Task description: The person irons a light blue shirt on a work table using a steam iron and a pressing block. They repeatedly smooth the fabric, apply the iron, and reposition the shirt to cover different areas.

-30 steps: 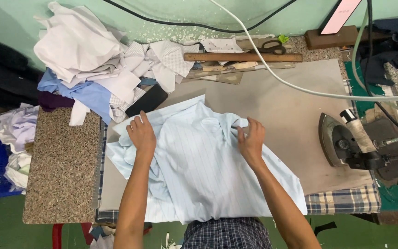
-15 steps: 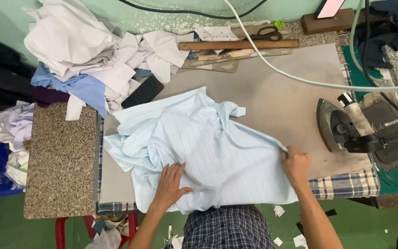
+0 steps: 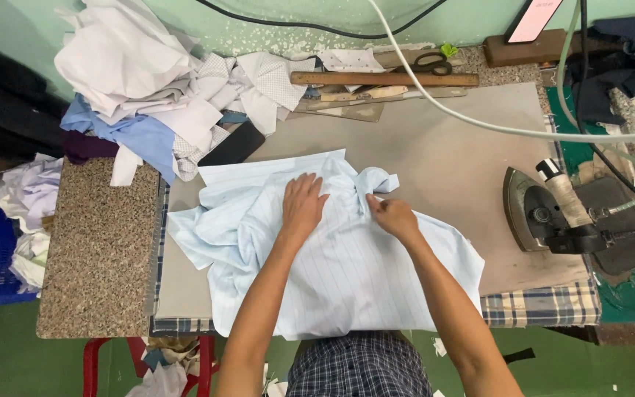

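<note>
Pale blue striped fabric (image 3: 332,272) lies spread under both your hands on the padded ironing table (image 3: 442,147). Your left hand (image 3: 303,206) rests flat and open on the cloth, fingers spread. Just beside it, your right hand (image 3: 393,218) is closed, pinching a bunched fold of the same fabric. Well off to the right of your right hand sits the iron (image 3: 545,213). Beyond your left hand, a heap of white and blue cloth pieces (image 3: 148,95) is piled.
</note>
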